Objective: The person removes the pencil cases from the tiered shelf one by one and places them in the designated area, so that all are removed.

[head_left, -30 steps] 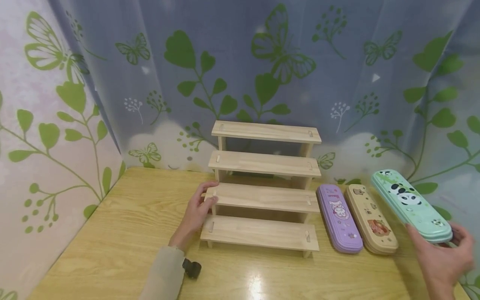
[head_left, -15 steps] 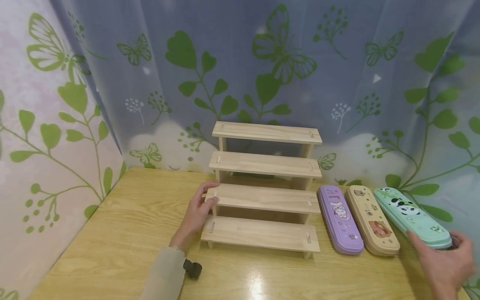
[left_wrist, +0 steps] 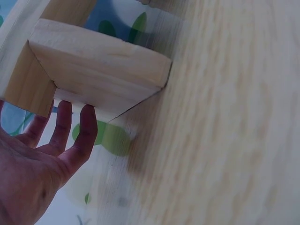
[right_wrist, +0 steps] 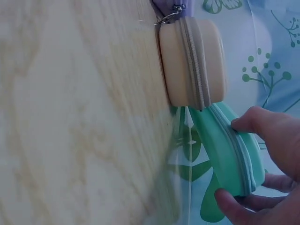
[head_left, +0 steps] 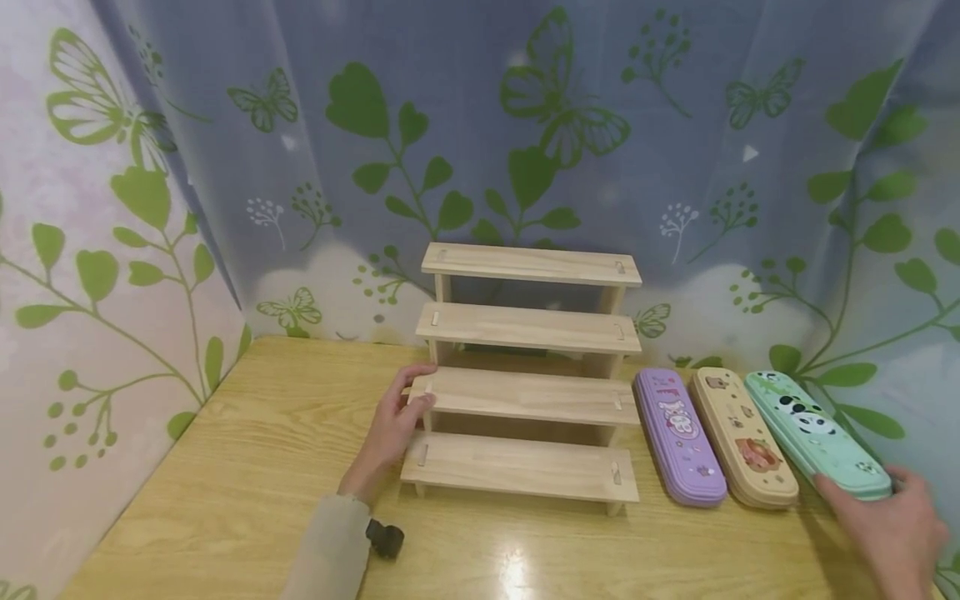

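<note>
A light wooden stepped shelf with several tiers stands on the table. My left hand grips the left end of its second tier from the bottom; in the left wrist view the fingertips touch the wood and the thumb is out of sight. At the right, my right hand holds the near end of a mint-green pencil case with pandas on its lid, thumb on one side and fingers on the other. The right wrist view shows its zipped end. Whether it lies fully on the table I cannot tell.
A beige pencil case lies just left of the green one. Left of that is a purple pencil case, close to the shelf's right side. Patterned cloth hangs behind the wood-grain table and at both sides.
My right hand has lowered the green pencil case and shifted it slightly left, alongside the beige one. My left hand has stayed on the shelf.
</note>
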A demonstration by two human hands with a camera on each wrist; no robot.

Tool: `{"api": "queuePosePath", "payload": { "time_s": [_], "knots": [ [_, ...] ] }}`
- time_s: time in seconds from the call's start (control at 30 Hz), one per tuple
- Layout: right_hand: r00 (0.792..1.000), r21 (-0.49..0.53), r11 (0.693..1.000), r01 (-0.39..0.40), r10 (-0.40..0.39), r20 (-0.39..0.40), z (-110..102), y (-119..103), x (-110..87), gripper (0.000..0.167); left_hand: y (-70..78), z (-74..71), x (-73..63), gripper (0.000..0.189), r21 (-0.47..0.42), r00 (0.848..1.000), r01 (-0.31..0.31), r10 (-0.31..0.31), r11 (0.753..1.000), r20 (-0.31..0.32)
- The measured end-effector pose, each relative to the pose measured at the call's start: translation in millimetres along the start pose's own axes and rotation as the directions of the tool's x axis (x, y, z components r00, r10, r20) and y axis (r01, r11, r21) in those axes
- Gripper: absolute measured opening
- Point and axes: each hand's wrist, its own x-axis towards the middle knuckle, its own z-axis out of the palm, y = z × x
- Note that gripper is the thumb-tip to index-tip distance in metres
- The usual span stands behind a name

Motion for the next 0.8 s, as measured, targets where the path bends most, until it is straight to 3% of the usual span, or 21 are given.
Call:
{"api": "queuePosePath", "payload": {
  "time_s": [0.2,0.43,0.6,0.8],
  "knots": [
    [1.000,-0.057,0.998,0.031,-0.031,-0.001,1.9,3.8,1.5,0.091,0.8,-1.3,-0.1,0.039,-0.006,1.000,-0.003,0.003,1.000,-0.002],
    [1.000,-0.087,0.996,-0.021,0.023,0.015,7.2,8.7,2.5,0.087,-1.2,-1.2,-0.4,0.040,0.005,1.000,0.000,0.000,1.000,-0.005],
    [0.999,-0.106,0.994,-0.016,0.019,0.029,6.9,8.9,2.4,0.087,0.5,-1.6,-1.2,0.040,0.013,1.000,0.003,-0.003,1.000,-0.003],
    [1.000,-0.014,1.000,-0.003,0.003,-0.003,-0.2,5.1,-1.9,0.086,3.5,-5.4,-4.3,0.041,0.022,0.999,0.020,-0.021,1.000,0.034]
  ]
}}
